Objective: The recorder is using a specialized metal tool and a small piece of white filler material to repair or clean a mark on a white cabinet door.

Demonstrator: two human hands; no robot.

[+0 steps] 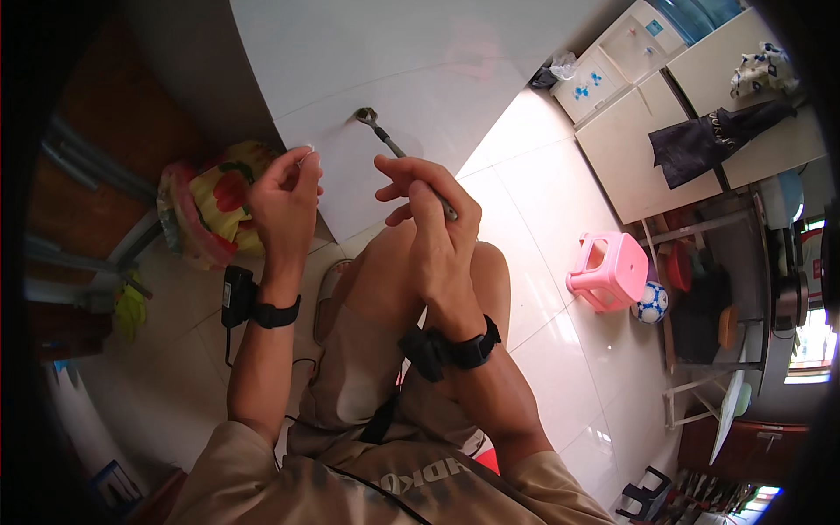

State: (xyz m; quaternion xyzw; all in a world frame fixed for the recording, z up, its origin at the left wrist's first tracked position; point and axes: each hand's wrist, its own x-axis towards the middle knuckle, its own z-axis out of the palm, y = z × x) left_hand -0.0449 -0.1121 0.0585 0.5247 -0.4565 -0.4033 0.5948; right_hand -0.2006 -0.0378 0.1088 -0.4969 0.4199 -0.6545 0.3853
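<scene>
The left hand [287,188] is raised just over the near left corner of the smooth white bench [394,52], its thumb and forefinger drawn together at the tips on a small pale, shiny piece [306,158], too small to make out. The other fingers are bent in behind.

The right hand [435,223] is partly curled, thumb and fingers closed about the slim grey handle of a long tool with a dark, rounded head [386,137]; the forefinger reaches forward and the handle's end shows beyond the knuckles. The head points away over the bench, to the right of the left hand; I cannot tell whether it touches the surface. The hand hides part of the handle.

Black wrist straps circle both forearms: the left strap [278,315] has a black box [237,296] beside it, the right strap [472,352] a dark block. The person's bare knees are close to the bench's near edge, below the right hand.

Left of the bench sits a yellow, red and green patterned bag [229,197]. To the right, well apart, a pink plastic stool [612,269] stands on pale tiles [542,262], a blue-and-white ball [651,303] just beside it. Beyond, dark cloth [713,138] hangs over a white cabinet [630,157].
</scene>
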